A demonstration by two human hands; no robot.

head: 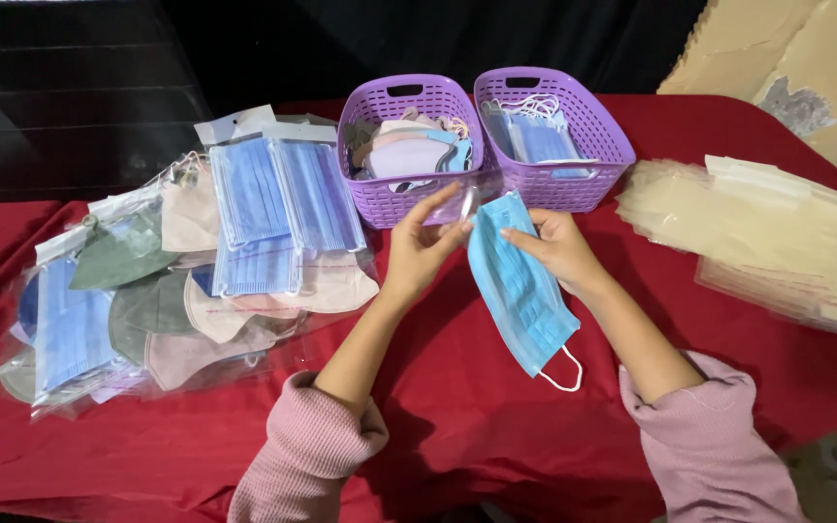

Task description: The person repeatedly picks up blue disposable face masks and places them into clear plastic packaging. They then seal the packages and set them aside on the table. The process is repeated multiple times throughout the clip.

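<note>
Two hands meet at the centre of the red table [457,407], at about 6 o'clock from the purple baskets [409,184]. Your right hand [559,247] pinches a blue pleated face mask [520,291] at its top edge. Your left hand [418,247], fingers half curled, grips a clear plastic bag [462,201]; it looks like a bagging step, which calls for spreading the bag's mouth.

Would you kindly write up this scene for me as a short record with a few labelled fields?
Left hand: left hand pinches a clear plastic bag by its edge.
Right hand: right hand holds a blue face mask, white ear loop hanging below.
Baskets: left purple basket holds mixed-colour masks; right purple basket holds blue ones.
Left side: pile of bagged masks, blue, green and beige.
Right side: stack of clear bags.
Surface: red tablecloth.
</note>
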